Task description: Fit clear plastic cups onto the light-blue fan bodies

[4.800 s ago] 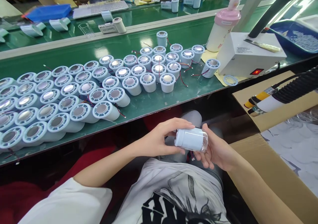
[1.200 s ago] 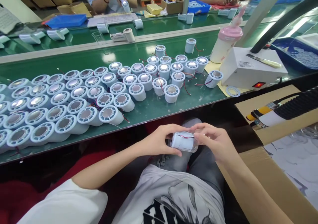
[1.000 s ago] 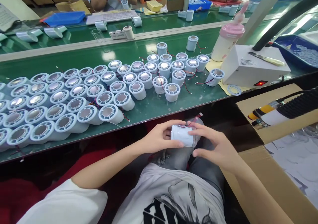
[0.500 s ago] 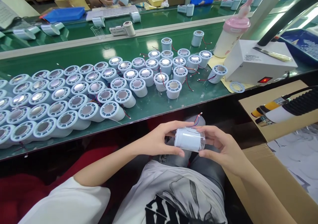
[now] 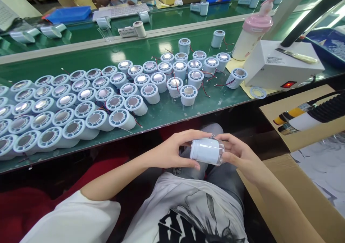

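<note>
You have the white cylinder (image 5: pixel 205 151) lying on its side over your lap, your left hand (image 5: pixel 172 151) wrapped around its ribbed end and your right hand (image 5: pixel 239 156) cupping the clear end, both closed on it. It looks light and rigid, a smooth plastic shell that could slip. Keep your fingertips on the barrel, clear of any thin wires.

Bench (image 5: pixel 167 113): green, carries rows of pale cylinders (image 5: pixel 81 99).
Control box (image 5: pixel 283 68): white, red switch lit, at the bench's right end.
Pink-lidded bottle (image 5: pixel 249 34): just behind the box.
Loose ring (image 5: pixel 258 92): in front of the box.
</note>
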A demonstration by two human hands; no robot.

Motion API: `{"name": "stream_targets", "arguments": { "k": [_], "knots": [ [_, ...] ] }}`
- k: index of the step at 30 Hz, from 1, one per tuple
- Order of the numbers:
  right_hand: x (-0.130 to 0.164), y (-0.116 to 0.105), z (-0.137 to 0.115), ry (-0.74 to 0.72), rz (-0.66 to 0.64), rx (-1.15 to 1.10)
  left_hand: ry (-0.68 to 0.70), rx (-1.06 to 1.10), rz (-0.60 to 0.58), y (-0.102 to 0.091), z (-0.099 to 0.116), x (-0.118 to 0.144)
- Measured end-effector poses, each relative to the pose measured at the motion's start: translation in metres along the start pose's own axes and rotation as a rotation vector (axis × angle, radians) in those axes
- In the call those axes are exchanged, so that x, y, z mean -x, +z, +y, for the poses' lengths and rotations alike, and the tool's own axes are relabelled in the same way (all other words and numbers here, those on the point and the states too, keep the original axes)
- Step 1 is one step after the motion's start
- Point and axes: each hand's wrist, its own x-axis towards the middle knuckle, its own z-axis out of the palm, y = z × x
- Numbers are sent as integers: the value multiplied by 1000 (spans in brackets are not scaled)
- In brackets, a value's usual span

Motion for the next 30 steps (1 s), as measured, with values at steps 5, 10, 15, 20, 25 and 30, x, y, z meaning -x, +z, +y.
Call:
{"name": "stream_targets", "arguments": {
  "k": [5, 10, 15, 20, 25, 30],
  "knots": [
    [-1, 1, 5, 62, 59, -63, 8, 7, 3, 0, 0, 0],
    [0, 6, 5, 149, 55, -78, 6, 14, 5, 1, 0, 0],
    [-1, 12, 4, 216, 51, -118, 20, 20, 4, 1, -2, 1],
    [-3, 14, 3, 306, 54, -153, 65, -2, 13, 2, -5, 1],
    [-4, 13, 3, 395, -65, -190, 12, 10, 37, 7, 2, 1],
    [3, 9, 10, -29, 84, 51, -130, 124, 100, 11, 9, 2]
  ]
}}
